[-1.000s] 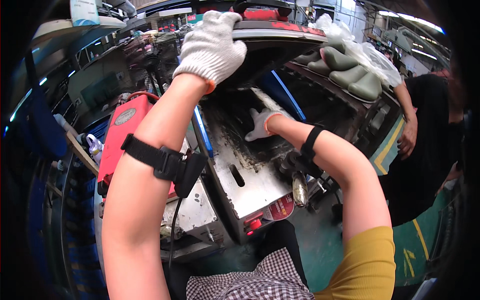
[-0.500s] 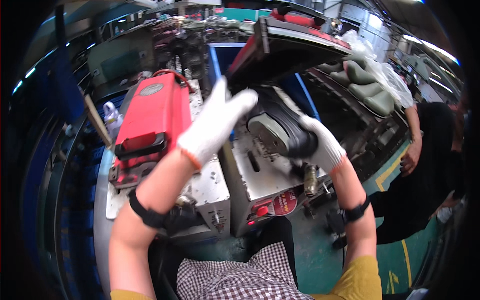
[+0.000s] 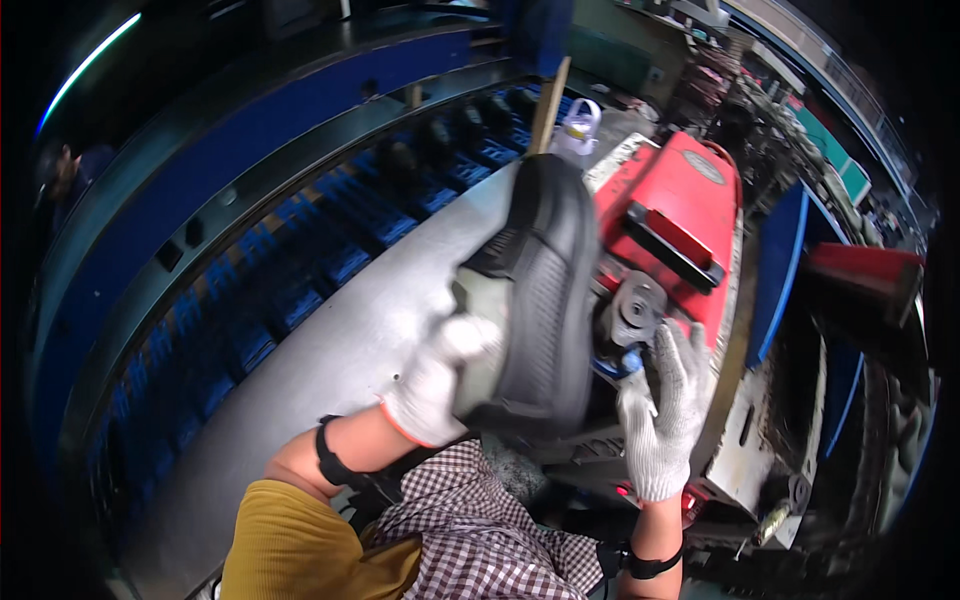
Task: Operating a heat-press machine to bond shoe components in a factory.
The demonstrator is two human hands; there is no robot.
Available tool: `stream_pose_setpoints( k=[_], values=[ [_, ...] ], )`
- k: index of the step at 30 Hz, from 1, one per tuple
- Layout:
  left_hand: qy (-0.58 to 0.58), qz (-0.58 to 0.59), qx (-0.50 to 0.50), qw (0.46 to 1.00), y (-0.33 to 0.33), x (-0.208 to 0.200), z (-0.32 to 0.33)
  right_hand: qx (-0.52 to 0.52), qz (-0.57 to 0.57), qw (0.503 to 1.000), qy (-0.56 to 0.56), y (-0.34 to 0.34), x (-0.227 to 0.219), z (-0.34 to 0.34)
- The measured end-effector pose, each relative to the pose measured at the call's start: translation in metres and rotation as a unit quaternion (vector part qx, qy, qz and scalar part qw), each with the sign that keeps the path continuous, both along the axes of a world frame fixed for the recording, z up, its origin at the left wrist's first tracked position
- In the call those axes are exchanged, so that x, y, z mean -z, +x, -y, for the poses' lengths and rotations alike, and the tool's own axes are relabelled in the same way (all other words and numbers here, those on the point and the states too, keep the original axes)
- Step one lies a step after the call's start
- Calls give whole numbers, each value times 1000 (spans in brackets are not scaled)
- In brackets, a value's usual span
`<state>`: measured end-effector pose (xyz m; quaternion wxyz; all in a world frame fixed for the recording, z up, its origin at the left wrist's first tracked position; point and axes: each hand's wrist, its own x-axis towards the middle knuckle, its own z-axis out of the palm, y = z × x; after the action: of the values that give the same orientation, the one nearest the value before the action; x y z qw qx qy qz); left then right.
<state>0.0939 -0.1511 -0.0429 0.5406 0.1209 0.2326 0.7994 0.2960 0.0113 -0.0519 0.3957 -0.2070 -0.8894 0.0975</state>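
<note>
A black shoe (image 3: 545,300), fitted on a grey-green shoe last (image 3: 487,335), is held up over the metal table. My left hand (image 3: 440,375), in a white knit glove with an orange cuff, is closed round the last; motion smears shoe and hand. My right hand (image 3: 665,410), gloved too, has its fingers stretched out and holds nothing. It is beside a round grey metal fitting (image 3: 637,308) at the front of the red-lidded machine (image 3: 680,200). Whether the fingertips touch that fitting, I cannot tell.
The bare metal tabletop (image 3: 330,390) runs along my left, with a blue rack (image 3: 250,290) behind it. A second machine with its red lid raised (image 3: 865,262) stands at the right. A pale purple container (image 3: 578,128) sits beyond the shoe.
The view has swung left. The shoe, earlier in the right-hand machine under my right hand, is now raised in my left hand. My right hand has let go of it; my left was empty.
</note>
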Motion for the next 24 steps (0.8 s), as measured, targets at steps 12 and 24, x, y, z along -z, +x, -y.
stream_pose_setpoints(
  k=[12, 24],
  values=[
    [-380, -164, -330, 848, -388, 159, 22, 82, 1, 993, 85, -30, 20, -5],
    [-575, -449, -352, 585, -446, 213, -60, 117, 15, 989, 90, -35, 19, -2]
  ],
)
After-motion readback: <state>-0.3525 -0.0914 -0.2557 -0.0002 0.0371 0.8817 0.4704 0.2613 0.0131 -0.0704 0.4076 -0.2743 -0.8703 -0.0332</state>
